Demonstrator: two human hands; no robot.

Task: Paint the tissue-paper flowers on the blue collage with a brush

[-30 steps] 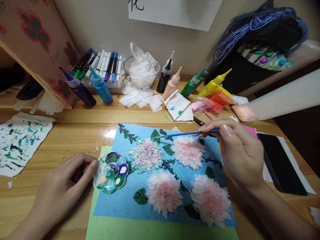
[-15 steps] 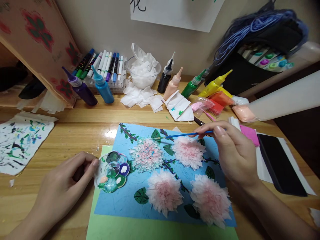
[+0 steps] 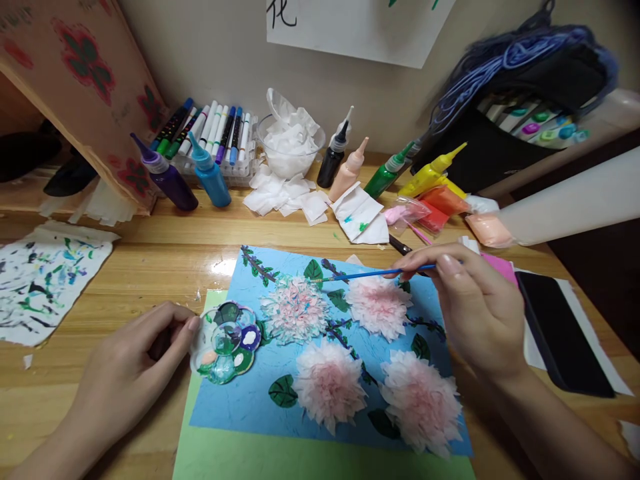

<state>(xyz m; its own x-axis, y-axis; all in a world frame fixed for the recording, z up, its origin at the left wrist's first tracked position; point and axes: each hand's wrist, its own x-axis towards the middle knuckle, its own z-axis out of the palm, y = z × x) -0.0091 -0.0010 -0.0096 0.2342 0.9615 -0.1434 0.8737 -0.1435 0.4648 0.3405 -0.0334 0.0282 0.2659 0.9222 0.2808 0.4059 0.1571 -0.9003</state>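
Worn on the head, looks forward and down across the table [image 3: 170, 267] towards the wall [image 3: 210, 53]. Sits near enough to take in the left hand [image 3: 145, 353] and the right hand [image 3: 475, 307] whole, with the blue sheet [image 3: 235, 407] between, below centre. Cuts off the hanging paper [image 3: 350, 27] at the top edge. Seems to stretch shapes towards the sides, though hard to judge there.

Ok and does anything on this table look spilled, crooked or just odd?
Nothing looks badly wrong. White tissue pieces lie loose on the table in front of the bowl, as if overflowed, and a stray white scrap lies left of the left hand. One flower is flecked blue-green, unlike the other three flowers.
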